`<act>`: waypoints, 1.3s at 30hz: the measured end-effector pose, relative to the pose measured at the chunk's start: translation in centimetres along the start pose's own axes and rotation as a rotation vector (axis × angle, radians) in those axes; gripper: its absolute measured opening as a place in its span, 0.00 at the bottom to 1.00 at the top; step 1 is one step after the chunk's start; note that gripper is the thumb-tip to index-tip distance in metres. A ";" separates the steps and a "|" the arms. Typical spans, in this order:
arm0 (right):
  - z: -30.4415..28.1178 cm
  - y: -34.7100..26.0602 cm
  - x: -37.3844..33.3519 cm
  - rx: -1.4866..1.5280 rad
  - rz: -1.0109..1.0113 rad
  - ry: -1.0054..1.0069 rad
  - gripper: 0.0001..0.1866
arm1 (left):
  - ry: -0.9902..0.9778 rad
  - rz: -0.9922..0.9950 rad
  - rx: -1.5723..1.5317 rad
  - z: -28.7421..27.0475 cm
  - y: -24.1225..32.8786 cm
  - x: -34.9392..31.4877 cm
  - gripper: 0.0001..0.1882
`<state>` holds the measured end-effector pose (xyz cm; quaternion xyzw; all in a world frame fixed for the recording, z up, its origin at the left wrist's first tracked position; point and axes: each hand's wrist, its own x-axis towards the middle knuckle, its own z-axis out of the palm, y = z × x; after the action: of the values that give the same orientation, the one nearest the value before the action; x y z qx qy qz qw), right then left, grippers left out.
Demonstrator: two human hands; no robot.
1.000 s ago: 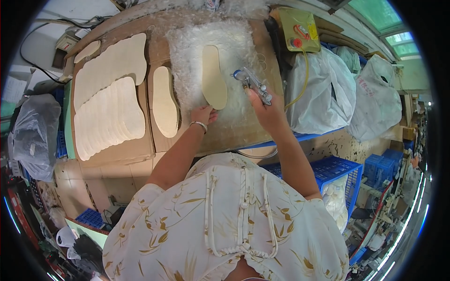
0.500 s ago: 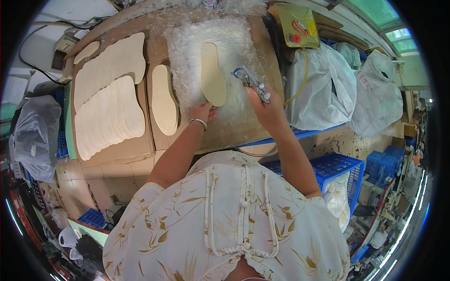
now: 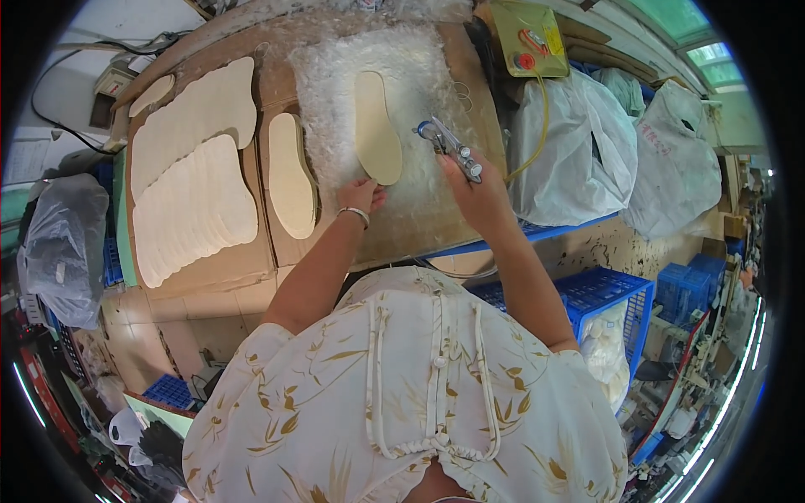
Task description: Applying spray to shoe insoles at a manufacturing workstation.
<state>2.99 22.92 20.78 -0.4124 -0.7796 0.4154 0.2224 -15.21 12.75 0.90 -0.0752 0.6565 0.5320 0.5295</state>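
Observation:
A cream insole (image 3: 376, 126) lies on a board patch crusted with whitish glue (image 3: 327, 92). My left hand (image 3: 362, 194) pinches the insole's near end at its lower left edge. In my right hand (image 3: 476, 189) is a metal spray gun (image 3: 453, 149), its blue-ringed nozzle pointing left toward the insole from a short distance. The fingers wrap round the gun's handle, partly hidden by the hand. Left of the crusted patch rests a small stack of insoles (image 3: 292, 176). Farther left, many more insoles (image 3: 197, 205) are spread in overlapping rows.
A yellow-green can (image 3: 528, 38) with a red cap stands at the back right, a yellow hose (image 3: 541, 134) running down from it. White plastic bags (image 3: 570, 159) fill the right side. Below the table's right edge is a blue crate (image 3: 608, 293). Brown cardboard (image 3: 436, 230) covers the tabletop.
The view has shifted slightly, so the table's things sit a little higher and farther left. Both hands keep nearly the same places, still holding the insole and the spray gun.

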 end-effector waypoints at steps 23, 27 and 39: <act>0.1 -0.9 -1.7 0.061 0.048 -0.087 0.18 | -0.013 0.003 -0.004 -0.1 0.1 -0.2 0.12; 0.1 -0.4 -1.7 -0.006 0.043 -0.030 0.18 | -0.020 0.004 -0.003 -0.2 0.1 -0.1 0.12; 0.3 -0.3 -3.0 0.038 -0.022 -0.117 0.16 | -0.026 0.001 -0.017 -0.4 -0.5 -0.1 0.11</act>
<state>4.38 20.18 20.89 -0.3747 -0.7877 0.4511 0.1889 -15.09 12.19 0.61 -0.0722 0.6450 0.5389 0.5370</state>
